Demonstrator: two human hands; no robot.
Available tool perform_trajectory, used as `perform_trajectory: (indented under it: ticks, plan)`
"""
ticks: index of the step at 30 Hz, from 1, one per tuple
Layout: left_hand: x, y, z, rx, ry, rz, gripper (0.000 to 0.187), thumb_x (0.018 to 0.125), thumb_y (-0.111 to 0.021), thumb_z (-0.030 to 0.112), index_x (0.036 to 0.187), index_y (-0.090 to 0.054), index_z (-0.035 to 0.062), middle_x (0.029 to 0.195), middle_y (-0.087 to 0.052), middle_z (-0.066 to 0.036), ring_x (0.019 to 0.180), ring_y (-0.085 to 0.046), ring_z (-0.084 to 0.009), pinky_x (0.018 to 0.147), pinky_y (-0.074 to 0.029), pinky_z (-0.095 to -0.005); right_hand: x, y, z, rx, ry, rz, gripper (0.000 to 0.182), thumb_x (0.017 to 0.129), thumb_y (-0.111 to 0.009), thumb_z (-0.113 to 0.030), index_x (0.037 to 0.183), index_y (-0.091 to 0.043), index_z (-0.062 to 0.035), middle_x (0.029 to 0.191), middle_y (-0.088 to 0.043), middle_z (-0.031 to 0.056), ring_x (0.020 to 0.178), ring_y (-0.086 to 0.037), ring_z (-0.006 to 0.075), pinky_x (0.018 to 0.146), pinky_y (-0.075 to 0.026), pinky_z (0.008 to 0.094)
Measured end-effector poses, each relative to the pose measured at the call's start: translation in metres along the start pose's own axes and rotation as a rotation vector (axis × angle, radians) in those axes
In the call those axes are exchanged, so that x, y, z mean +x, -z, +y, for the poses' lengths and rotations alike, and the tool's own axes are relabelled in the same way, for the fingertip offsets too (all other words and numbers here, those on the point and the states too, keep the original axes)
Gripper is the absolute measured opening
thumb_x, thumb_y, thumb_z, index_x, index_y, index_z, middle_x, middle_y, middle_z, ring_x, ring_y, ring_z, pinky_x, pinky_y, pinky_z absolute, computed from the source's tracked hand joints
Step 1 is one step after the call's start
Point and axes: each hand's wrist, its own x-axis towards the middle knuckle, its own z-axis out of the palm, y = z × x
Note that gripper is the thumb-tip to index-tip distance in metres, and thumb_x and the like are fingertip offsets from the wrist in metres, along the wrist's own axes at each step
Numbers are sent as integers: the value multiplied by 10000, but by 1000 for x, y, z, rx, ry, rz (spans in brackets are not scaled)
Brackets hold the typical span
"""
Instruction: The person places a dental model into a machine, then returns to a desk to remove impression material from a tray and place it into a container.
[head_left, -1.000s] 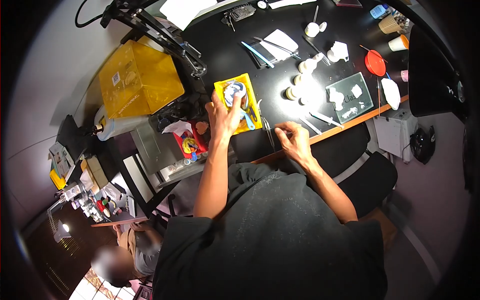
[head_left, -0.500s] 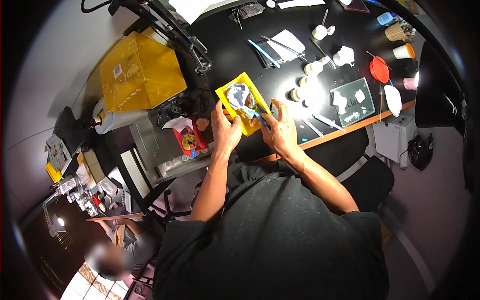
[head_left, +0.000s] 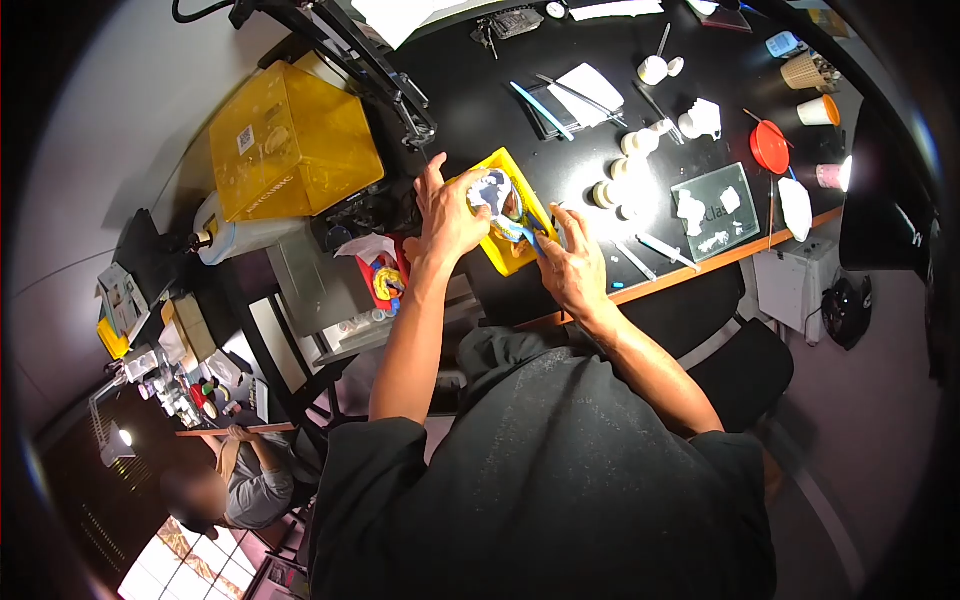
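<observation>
A yellow rectangular tray (head_left: 508, 262) is set at a slant on the black bench (head_left: 470, 110), near its front edge, between the two hands. Inside it a white and dark-blue moulded piece (head_left: 489, 188) is carried towards the far end, with a blue strip (head_left: 524, 232) nearer the right side.

The left hand (head_left: 450, 218) is spread fairly wide, its thumb and forefinger brought over the tray's rim to the moulded piece; whether the piece is pinched or only touched cannot be told. The right hand (head_left: 577, 272) is half curled at the tray's right side, beside the blue strip, and its hold is hidden by its own fingers.

The tray is judged to be light, stiff plastic, best taken by its opposite long walls so that it is kept level. The moulded piece seems hard and brittle, perhaps like plaster, and should be supported by its broad sides rather than by any thin edge; its surface looks matt and unlikely to slip.

To the right, white lumps (head_left: 691, 207) are spread on a flat, smooth glass slab (head_left: 745, 205), and a glossy, round red bowl (head_left: 770, 148) is placed beyond it.
</observation>
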Motion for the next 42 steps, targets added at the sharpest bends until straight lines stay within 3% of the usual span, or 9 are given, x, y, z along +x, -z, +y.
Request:
perform_trajectory:
  ticks: [10, 18, 20, 22, 24, 27, 34, 40, 42]
  plan:
    - [12, 0, 6, 100, -126, -70, 529, 746, -750, -7, 1247, -683, 149, 1516, -340, -145, 1394, -307, -380, 1169, -282, -495, -1, 0, 1, 14, -18, -2, 227, 759, -744, -49, 981, -751, -3, 1333, -573, 207, 1224, -540, 379, 957, -520, 430]
    - [29, 35, -5, 13, -430, 37, 363, 667, -828, 55, 1012, -757, 145, 1411, -512, -94, 1365, -401, -336, 1127, -334, -466, -2, 2, -1, -41, -19, -25, 241, 754, -747, -61, 990, -752, -16, 1338, -572, 200, 1226, -540, 379, 958, -521, 424]
    - [28, 48, -2, -62, -456, 115, 372, 670, -816, 0, 1018, -720, 92, 1358, -563, -88, 1311, -469, -333, 1090, -382, -443, -3, 2, -1, -31, -21, -14, 244, 752, -747, -63, 992, -753, -21, 1339, -572, 195, 1221, -544, 380, 957, -522, 426]
    - [27, 56, -4, -301, -393, 141, 351, 726, -737, -73, 1050, -696, 57, 1253, -647, -96, 1178, -594, -291, 1031, -448, -373, -2, 0, -1, -17, -11, 12, 248, 751, -747, -63, 996, -754, -26, 1336, -575, 189, 1212, -550, 379, 952, -522, 429]
    - [20, 61, -10, -601, -176, 72, 293, 881, -661, -43, 1166, -614, 2, 1122, -699, -92, 1030, -644, -136, 924, -494, -287, -2, -1, -1, -35, 26, 36, 250, 751, -747, -63, 999, -753, -32, 1329, -581, 184, 1204, -555, 376, 944, -521, 434]
    - [8, 58, -13, -904, -60, 257, 270, 933, -665, 19, 1184, -571, -14, 1061, -658, -59, 937, -630, -98, 821, -506, -240, -3, -2, 0, -45, 66, 67, 258, 751, -746, -60, 1008, -753, -43, 1317, -589, 178, 1192, -560, 371, 927, -518, 444]
    - [-21, 35, -30, -1147, 168, 370, 169, 949, -644, 72, 1102, -592, 22, 978, -632, -28, 885, -594, -86, 806, -495, -246, -4, -3, 0, 108, 73, 141, 255, 753, -767, -41, 1008, -756, -62, 1293, -603, 172, 1150, -580, 363, 911, -510, 440]
    - [-50, 13, -35, -1570, 411, 438, 137, 889, -635, 81, 1016, -660, 33, 938, -692, -45, 893, -683, -154, 828, -559, -303, -15, 7, 4, 507, -263, 171, 217, 831, -783, -71, 1046, -765, -64, 1251, -628, 161, 1106, -614, 268, 907, -500, 369]
    - [-57, 5, -37, -1602, 506, 485, 163, 857, -640, 121, 997, -665, 41, 919, -691, -50, 870, -686, -171, 802, -563, -309, -20, 4, 6, 1073, -568, 245, 200, 889, -754, -87, 1064, -744, 10, 1191, -651, 86, 1008, -621, 147, 858, -501, 278]
